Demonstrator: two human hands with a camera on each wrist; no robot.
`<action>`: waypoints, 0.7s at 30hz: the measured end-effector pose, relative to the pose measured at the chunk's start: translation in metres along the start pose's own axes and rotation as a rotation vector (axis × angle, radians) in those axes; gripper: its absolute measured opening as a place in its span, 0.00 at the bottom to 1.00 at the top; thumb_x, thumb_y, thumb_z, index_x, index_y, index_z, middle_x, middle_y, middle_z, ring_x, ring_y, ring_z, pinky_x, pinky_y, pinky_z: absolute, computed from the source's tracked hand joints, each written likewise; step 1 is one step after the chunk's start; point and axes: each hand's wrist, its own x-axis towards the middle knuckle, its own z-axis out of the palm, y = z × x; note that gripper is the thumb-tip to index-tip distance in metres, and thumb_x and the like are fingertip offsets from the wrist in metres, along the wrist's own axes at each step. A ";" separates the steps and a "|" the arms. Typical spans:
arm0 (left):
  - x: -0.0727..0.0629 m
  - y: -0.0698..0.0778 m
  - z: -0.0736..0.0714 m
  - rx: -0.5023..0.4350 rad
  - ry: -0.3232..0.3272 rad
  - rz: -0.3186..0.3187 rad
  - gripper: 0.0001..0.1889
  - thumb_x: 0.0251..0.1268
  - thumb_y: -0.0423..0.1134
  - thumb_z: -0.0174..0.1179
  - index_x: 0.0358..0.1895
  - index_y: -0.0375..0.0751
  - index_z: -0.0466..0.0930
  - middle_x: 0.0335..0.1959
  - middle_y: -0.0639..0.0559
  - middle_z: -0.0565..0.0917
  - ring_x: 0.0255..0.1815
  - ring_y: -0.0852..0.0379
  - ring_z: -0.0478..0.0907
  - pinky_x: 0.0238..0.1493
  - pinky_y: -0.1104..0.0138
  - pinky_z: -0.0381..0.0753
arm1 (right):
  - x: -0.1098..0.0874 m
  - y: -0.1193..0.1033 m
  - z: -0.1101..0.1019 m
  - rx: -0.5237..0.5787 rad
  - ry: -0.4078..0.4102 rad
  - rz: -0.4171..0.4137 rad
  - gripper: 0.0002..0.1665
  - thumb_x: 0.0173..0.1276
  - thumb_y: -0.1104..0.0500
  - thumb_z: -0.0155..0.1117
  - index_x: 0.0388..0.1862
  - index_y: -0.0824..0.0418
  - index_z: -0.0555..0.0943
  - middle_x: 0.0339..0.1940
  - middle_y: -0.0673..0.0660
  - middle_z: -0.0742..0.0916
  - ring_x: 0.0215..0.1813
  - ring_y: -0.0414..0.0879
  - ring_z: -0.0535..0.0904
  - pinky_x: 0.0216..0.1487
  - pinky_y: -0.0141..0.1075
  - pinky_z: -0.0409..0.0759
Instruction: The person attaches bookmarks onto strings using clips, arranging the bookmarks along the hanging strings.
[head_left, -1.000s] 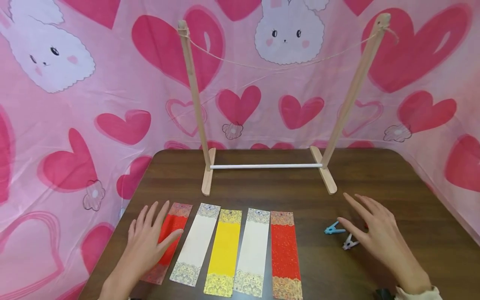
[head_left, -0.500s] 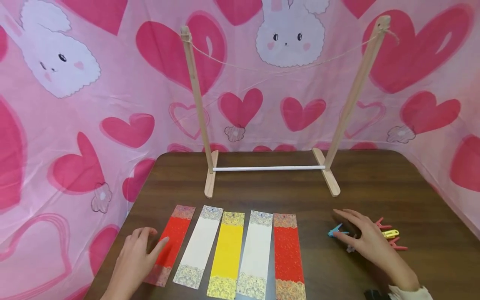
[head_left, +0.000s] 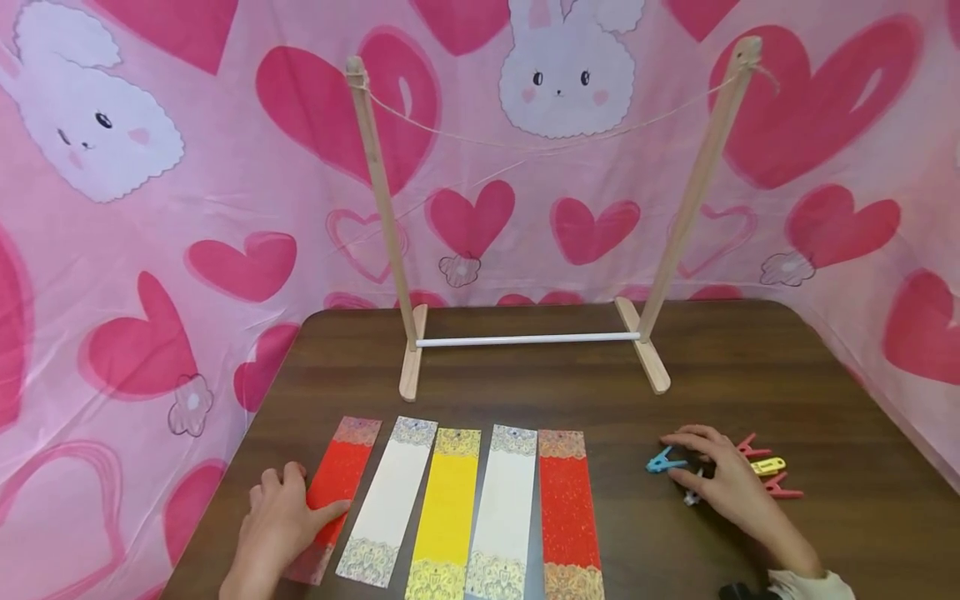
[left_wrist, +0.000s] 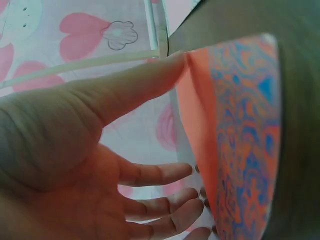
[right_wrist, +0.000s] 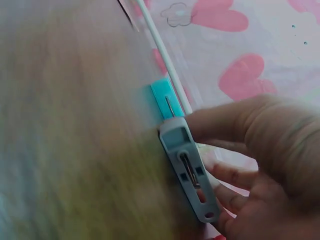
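Note:
My left hand [head_left: 273,521] spans the leftmost red strip [head_left: 341,467], which has a patterned band at each end. Its thumb lies at the strip's right edge, the fingers at the left edge. In the left wrist view the thumb tip meets the red paper [left_wrist: 202,105] and the fingertips are down beside the far edge. Over a blue clothespin [head_left: 664,461] and a white clothespin [head_left: 692,497] reaches my right hand [head_left: 731,479], thumb and index finger spread apart. The right wrist view puts the thumb tip right beside the pale clothespin [right_wrist: 187,170], with the blue one beyond.
To the right of the left strip lie a white strip [head_left: 386,504], a yellow strip [head_left: 444,508], another white strip [head_left: 502,508] and a red strip [head_left: 570,508]. Behind them stands a wooden frame [head_left: 382,183] with a string [head_left: 487,143] across. Yellow [head_left: 768,467] and red clothespins [head_left: 780,486] lie right.
My left hand has lowered onto the left red strip, its fingers drawing in. The right hand has come down among the clothespins, its thumb and fingers bending more. The strips lie as before.

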 end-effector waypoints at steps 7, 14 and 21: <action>0.001 -0.003 0.003 -0.052 -0.074 -0.048 0.43 0.42 0.64 0.75 0.44 0.26 0.69 0.32 0.39 0.73 0.36 0.42 0.74 0.34 0.45 0.74 | 0.002 -0.002 0.002 -0.037 0.029 0.035 0.21 0.52 0.62 0.81 0.46 0.57 0.87 0.43 0.53 0.85 0.41 0.36 0.76 0.39 0.30 0.76; 0.004 -0.009 0.007 -0.172 -0.025 -0.035 0.33 0.49 0.53 0.76 0.39 0.31 0.66 0.29 0.42 0.73 0.34 0.46 0.72 0.32 0.56 0.72 | 0.002 -0.001 0.002 -0.053 0.017 0.064 0.19 0.52 0.62 0.80 0.45 0.57 0.86 0.40 0.51 0.83 0.39 0.36 0.75 0.38 0.30 0.74; 0.002 -0.004 0.006 -0.414 0.299 -0.037 0.24 0.62 0.37 0.68 0.50 0.34 0.62 0.37 0.29 0.85 0.29 0.44 0.83 0.24 0.62 0.75 | 0.002 -0.002 0.006 -0.044 0.022 0.062 0.18 0.52 0.62 0.81 0.43 0.56 0.86 0.40 0.50 0.83 0.39 0.36 0.74 0.38 0.28 0.73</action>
